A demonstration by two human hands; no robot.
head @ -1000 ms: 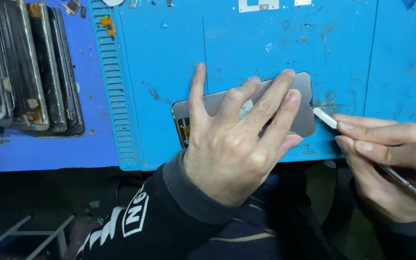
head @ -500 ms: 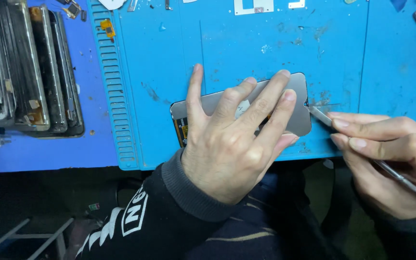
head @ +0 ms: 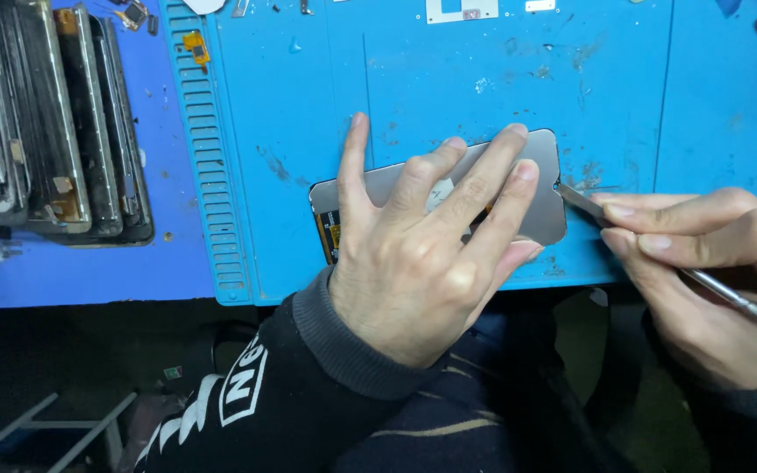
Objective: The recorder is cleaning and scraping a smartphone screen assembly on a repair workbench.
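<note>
The flat grey rectangular phone screen panel (head: 532, 188) lies on the blue work mat (head: 449, 96), pinned by the spread left hand (head: 418, 263), while the right hand (head: 711, 263) pinches a thin metal pry tool (head: 584, 201) with its tip just at the panel's right edge, so the prying looks barely begun.

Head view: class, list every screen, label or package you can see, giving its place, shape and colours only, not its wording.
Phone screen panel: flat on the blue mat, under the left hand; grey rounded rectangle, yellow-orange bits at its left end.
Stacked screen panels: upper left, dark slabs leaning in a row.
White label piece: top edge of the mat, small, rectangular.
Packages: none.
</note>
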